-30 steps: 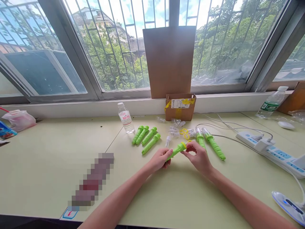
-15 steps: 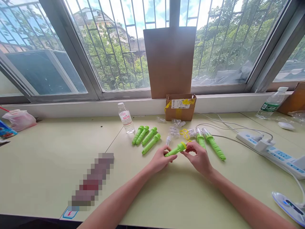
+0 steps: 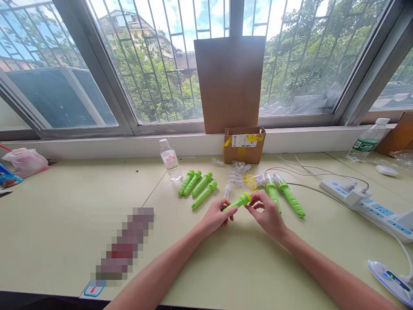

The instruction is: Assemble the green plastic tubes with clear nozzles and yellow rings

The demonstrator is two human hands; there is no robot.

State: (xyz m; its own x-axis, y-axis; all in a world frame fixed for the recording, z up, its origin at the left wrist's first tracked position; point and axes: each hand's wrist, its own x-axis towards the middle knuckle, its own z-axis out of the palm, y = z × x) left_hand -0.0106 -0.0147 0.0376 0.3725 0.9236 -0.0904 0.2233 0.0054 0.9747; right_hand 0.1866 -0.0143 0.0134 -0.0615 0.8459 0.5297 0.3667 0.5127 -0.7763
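My left hand (image 3: 217, 216) is wrapped round a green spiral tube (image 3: 238, 202), tilted up to the right. A yellow ring (image 3: 247, 196) sits round its upper end. The fingers of my right hand (image 3: 265, 213) pinch at that ring's right side. Several green tubes (image 3: 204, 195) lie left of my hands. To the right are two more green tubes with clear caps (image 3: 290, 196). Behind my hands lie clear caps (image 3: 235, 178) and yellow rings (image 3: 251, 180).
A small cardboard box (image 3: 244, 150) and a water bottle (image 3: 171, 161) stand at the back. On the right are a power strip (image 3: 371, 209), cables and a white device (image 3: 391, 279). A blurred object (image 3: 125, 245) lies at the left front.
The held tube and my left hand have shifted very slightly. My right hand has moved slightly left, uncovering more of the green tube beside it.
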